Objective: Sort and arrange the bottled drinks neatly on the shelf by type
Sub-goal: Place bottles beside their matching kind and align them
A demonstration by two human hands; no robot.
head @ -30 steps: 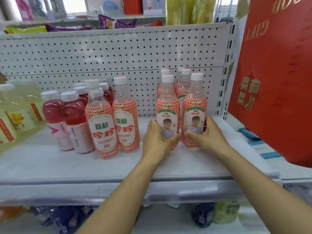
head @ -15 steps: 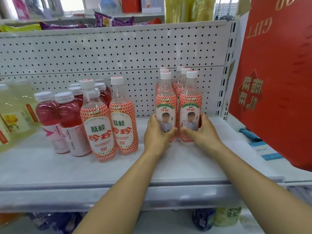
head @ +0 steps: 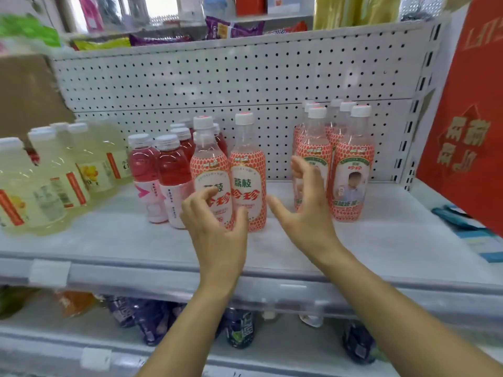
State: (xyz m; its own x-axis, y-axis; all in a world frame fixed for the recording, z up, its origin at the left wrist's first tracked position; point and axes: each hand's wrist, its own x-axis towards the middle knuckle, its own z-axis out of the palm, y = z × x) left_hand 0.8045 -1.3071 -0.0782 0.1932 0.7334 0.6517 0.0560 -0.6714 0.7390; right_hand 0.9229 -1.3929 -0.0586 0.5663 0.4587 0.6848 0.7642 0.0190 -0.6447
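Above the shelf front, both hands raised, apart from each other, gripping nothing.

Left hand [head: 217, 229]: fingers loosely curled and spread, thumb held out to the right, palm facing away. Seen in front of the lower label of the left bottle in the pair of lychee bottles [head: 249, 172]; contact with it cannot be told. Forearm up from bottom centre, wrist straight.

Right hand [head: 307, 210]: fingers straight and close together, pointing up and away, palm turned left, thumb stretched out toward the pair. Placed between the pair and the block of lychee bottles [head: 353, 170], fingertips overlapping the block's front-left bottle; touching or not, cannot tell. Forearm in from bottom right.

Pair upright, side by side and touching, mid-shelf. Block upright at the right end of the shelf [head: 381, 240], two columns running back to the pegboard [head: 245, 77], set apart from the pair by bare shelf.

Red drink bottles [head: 171, 170] just left of the pair, packed close, in rows going back. Pale yellow bottles [head: 54, 172] further left, blurred.

Red carton [head: 468, 104] at far right. Snack packets [head: 231, 27] above the pegboard. Dark bottles [head: 239, 327] on the lower shelf.
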